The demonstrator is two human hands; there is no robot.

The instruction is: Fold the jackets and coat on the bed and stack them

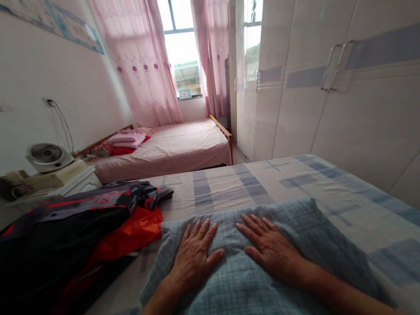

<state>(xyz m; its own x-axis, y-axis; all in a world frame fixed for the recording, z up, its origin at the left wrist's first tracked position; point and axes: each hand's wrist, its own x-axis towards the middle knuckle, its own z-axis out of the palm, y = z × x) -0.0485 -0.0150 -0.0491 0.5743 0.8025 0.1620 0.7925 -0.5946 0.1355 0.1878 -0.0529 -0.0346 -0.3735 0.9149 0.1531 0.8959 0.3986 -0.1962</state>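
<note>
Blue checked cloth (235, 294) under flat, splayed left hand (195, 253) and right hand (272, 247)

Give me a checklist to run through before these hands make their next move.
1. Left hand flat on the blue cloth, gripping nothing: ok.
2. Right hand flat on it too, gripping nothing: ok.
3. Cloth's far edge on the patterned sheet: ok.
4. Cloth's near edge in view: not ok, the picture cuts it off.
5. Clothes at the left clear of both hands: ok.
6. Clothes apart from the cloth: cannot tell; they lie very close.
</note>
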